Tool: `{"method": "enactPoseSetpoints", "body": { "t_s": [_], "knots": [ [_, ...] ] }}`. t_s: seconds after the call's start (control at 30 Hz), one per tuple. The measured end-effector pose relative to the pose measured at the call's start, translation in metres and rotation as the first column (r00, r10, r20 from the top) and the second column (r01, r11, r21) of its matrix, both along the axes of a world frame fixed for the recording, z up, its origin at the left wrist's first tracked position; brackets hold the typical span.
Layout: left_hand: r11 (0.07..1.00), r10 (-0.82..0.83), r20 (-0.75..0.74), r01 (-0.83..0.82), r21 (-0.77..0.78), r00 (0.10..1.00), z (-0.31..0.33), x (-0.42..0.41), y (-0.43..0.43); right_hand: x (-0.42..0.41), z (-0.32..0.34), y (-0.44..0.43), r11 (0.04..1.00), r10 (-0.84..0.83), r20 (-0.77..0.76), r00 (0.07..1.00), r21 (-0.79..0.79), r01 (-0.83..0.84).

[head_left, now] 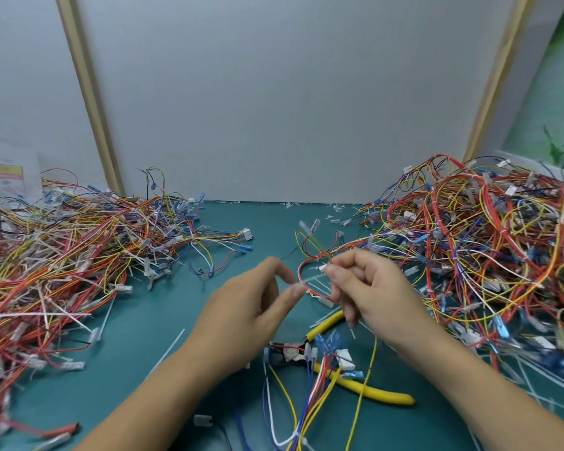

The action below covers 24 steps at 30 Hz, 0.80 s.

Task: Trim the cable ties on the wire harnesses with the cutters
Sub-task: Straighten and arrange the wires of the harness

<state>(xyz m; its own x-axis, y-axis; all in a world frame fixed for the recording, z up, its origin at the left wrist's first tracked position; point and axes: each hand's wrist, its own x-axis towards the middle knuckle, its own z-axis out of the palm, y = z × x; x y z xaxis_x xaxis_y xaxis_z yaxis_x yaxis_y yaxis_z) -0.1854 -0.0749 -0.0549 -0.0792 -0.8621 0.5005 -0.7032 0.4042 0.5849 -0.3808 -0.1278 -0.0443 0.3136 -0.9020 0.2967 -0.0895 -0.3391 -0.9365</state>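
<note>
Cutters (372, 390) down, cable tie (310, 279) held up
The yellow handles splay right on the green mat (144, 336), nose pointing left, half buried under harness wires (319, 385). Beyond, left hand (248, 310) and right hand (372, 288) pinch the blurred tie, which lies crosswise.

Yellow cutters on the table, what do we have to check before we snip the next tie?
1. Yellow-handled cutters in hand: not ok; they lie on the green mat, untouched.
2. Cutters free to lift: not ok; a bundle of coloured wires lies across them.
3. Red-wire harness held: ok; the right hand grips it.
4. White plastic cable tie tail held: ok; the left hand pinches it, though blurred.
5. Tie pulled tight: cannot tell.
</note>
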Motion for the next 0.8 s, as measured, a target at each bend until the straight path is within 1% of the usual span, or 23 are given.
{"method": "enactPoseSetpoints", "body": {
  "t_s": [0.07,0.13,0.17,0.2,0.23,0.3,0.33,0.37,0.43,0.53,0.6,0.63,0.7,0.73,0.77,0.8],
  "knots": [
    [0.998,0.054,-0.023,-0.055,-0.039,0.998,0.004,0.000,0.004,-0.003,0.006,-0.002,0.997,-0.068,0.073,0.995,-0.020,0.070],
    [0.997,0.014,-0.016,-0.015,-0.069,1.000,0.009,-0.005,0.012,-0.006,0.015,-0.004,0.989,-0.136,0.116,0.984,-0.047,0.142],
    [0.999,-0.017,0.020,0.018,-0.047,1.000,0.013,-0.007,0.015,-0.006,0.021,-0.005,0.983,-0.165,0.135,0.977,-0.055,0.173],
    [0.998,-0.064,0.072,0.062,0.021,0.995,0.018,-0.011,0.017,-0.006,0.027,-0.006,0.978,-0.189,0.156,0.969,-0.059,0.201],
    [0.984,-0.133,0.124,0.117,0.132,0.983,0.024,-0.013,0.019,-0.005,0.035,-0.006,0.973,-0.208,0.175,0.962,-0.066,0.222],
    [0.899,-0.293,0.205,0.196,0.393,0.934,0.037,-0.017,0.024,-0.004,0.052,-0.008,0.965,-0.231,0.203,0.952,-0.078,0.250],
    [0.859,-0.345,0.256,0.193,0.474,0.903,0.043,-0.018,0.027,-0.003,0.060,-0.009,0.963,-0.235,0.215,0.948,-0.084,0.257],
    [0.844,-0.367,0.309,0.175,0.507,0.877,0.047,-0.020,0.030,-0.001,0.066,-0.009,0.962,-0.231,0.224,0.947,-0.092,0.257],
    [0.862,-0.350,0.363,0.145,0.486,0.864,0.051,-0.023,0.038,0.003,0.075,-0.006,0.967,-0.203,0.223,0.953,-0.109,0.232],
    [0.882,-0.289,0.349,0.106,0.459,0.891,0.049,-0.027,0.053,0.009,0.079,0.001,0.985,-0.115,0.145,0.983,-0.114,0.132],
    [0.885,-0.250,0.305,0.090,0.457,0.919,0.048,-0.024,0.064,0.012,0.079,0.008,0.995,-0.042,0.059,0.997,-0.092,0.047],
    [0.879,-0.242,0.234,0.111,0.463,0.942,0.050,-0.021,0.069,0.011,0.079,0.012,0.997,-0.019,0.015,1.000,-0.074,0.020],
    [0.877,-0.225,0.026,0.191,0.441,0.974,0.060,-0.013,0.078,0.005,0.078,0.021,0.997,-0.033,-0.083,0.996,-0.068,0.027],
    [0.890,-0.207,-0.081,0.223,0.398,0.975,0.068,-0.009,0.080,0.001,0.077,0.027,0.996,-0.060,-0.120,0.991,-0.074,0.052],
    [0.910,-0.181,-0.180,0.234,0.343,0.967,0.076,-0.005,0.080,-0.004,0.076,0.034,0.995,-0.087,-0.128,0.988,-0.062,0.080],
    [0.933,-0.148,-0.259,0.222,0.283,0.954,0.087,-0.001,0.078,-0.008,0.074,0.042,0.995,-0.101,-0.106,0.989,-0.015,0.100]
  ]
}}
